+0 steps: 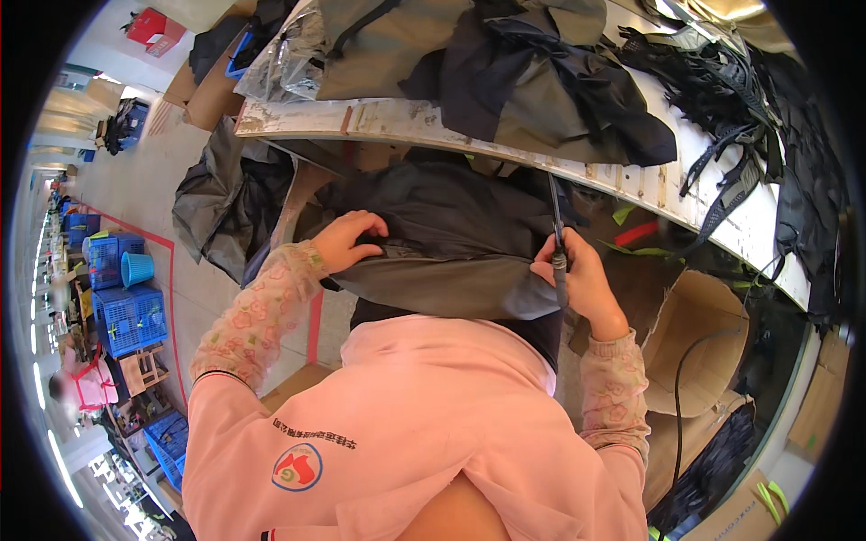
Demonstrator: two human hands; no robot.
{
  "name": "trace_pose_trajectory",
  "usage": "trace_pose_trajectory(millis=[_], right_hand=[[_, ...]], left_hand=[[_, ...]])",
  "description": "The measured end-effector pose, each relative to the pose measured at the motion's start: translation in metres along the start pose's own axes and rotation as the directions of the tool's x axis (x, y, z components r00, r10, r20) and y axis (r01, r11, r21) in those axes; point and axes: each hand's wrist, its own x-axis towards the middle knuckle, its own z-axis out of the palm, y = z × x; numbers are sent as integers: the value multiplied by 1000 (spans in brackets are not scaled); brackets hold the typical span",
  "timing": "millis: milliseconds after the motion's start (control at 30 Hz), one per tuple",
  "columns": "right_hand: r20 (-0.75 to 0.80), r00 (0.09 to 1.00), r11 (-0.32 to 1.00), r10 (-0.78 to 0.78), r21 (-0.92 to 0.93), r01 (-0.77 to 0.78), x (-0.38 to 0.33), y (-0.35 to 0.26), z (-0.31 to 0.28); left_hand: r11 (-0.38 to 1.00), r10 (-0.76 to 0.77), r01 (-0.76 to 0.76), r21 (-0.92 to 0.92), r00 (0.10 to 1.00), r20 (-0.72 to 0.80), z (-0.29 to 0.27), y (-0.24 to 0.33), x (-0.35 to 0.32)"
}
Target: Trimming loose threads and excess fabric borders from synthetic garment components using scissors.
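Across my lap lies a dark grey and black fabric piece [451, 270], loosely folded, with a seam or opening along its middle. My left hand [347, 242] rests on its left part, thumb and forefinger apart with cloth showing between them. At the fabric's right edge my right hand [577, 275] is closed round dark, slim scissors [557, 230]. Their narrow blades point away from me, toward the table edge, and the grip looks wrapped. Whether the right fingers also pinch cloth is hidden.
Beyond my lap runs a worn white table [388, 119] with dark fabric pieces [532, 81] and black straps [713, 99] on it. More dark fabric [230, 194] hangs at the left. An open cardboard box [699, 343] and a black cord [678, 406] are at the right; blue crates [131, 320] stand far left.
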Motion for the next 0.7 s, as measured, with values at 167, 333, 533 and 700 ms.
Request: trace_pose_trajectory(millis=[167,333,533,700], right_hand=[[24,1000,998,10,-54,-9,-17,-6,-16],[-19,999,982,-35,-189,31,-20,1,-18],[-82,995,990,52,-129,-62,-30,17,-30],[-121,989,971,88,-212,-112,-27,26,-32]], left_hand=[[995,42,-41,86,999,-9,0,-18,-6],[982,-187,183,41,972,144,0,-25,-7],[962,-225,245,-120,961,161,14,-24,-8],[966,-130,115,-232,990,-50,27,-14,-16]])
